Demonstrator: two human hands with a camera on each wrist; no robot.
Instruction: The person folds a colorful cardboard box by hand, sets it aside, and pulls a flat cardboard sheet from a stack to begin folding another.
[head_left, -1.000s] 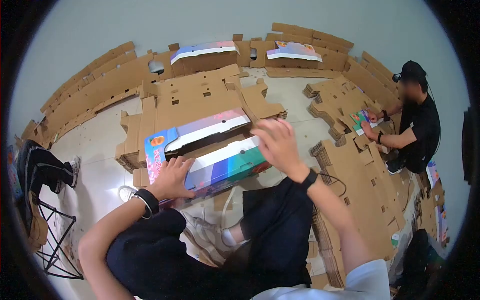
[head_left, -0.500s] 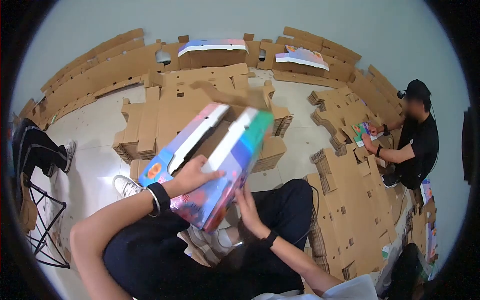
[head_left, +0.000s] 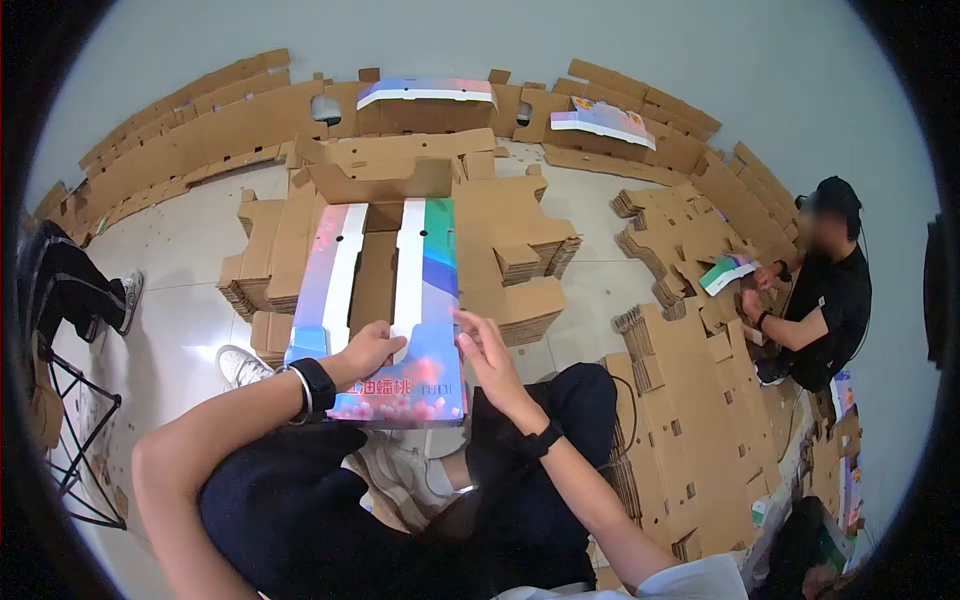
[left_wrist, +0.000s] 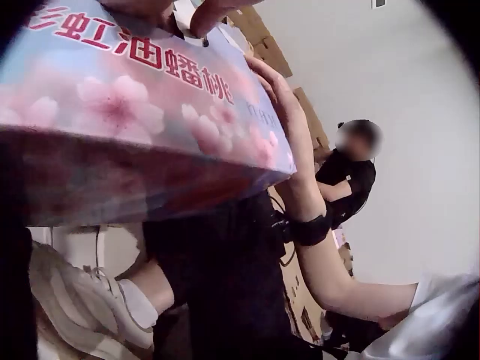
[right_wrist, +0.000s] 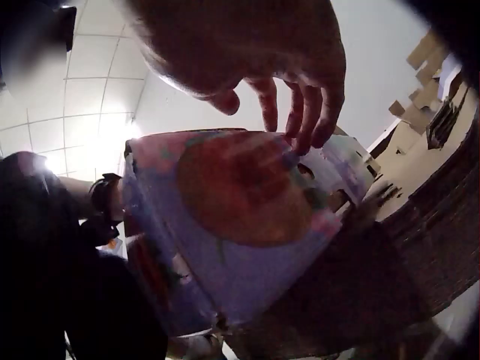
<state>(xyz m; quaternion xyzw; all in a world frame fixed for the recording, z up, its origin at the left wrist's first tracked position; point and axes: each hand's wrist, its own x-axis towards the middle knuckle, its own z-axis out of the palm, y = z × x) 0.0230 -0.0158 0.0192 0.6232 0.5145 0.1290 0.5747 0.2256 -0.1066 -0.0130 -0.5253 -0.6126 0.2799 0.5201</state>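
A printed cardboard carton point(head_left: 430, 350) with blossoms, red lettering and a long slot in its top lies lengthwise away from me over the stacked cardboard. Its plain brown end flap point(head_left: 385, 183) stands raised at the far end. My left hand point(head_left: 366, 352) grips the near panel at the slot's edge, thumb lying on the print. Beside the carton's right side is my right hand point(head_left: 490, 358), its fingers loosely extended and the tips right at the top edge. In the right wrist view those fingers point(right_wrist: 292, 112) hang over a side with a large printed peach point(right_wrist: 240, 191).
Flat cardboard stacks point(head_left: 260, 250) lie under and around the carton, with more piles point(head_left: 690, 420) at right. Another person point(head_left: 835, 290) works there on a printed piece. Cardboard strips line the wall. A folding stool frame point(head_left: 85, 440) stands at left near someone's legs.
The carton has swung from lying crosswise to pointing away from me, its near end toward my lap. My right hand has moved from its far right end to the near right side.
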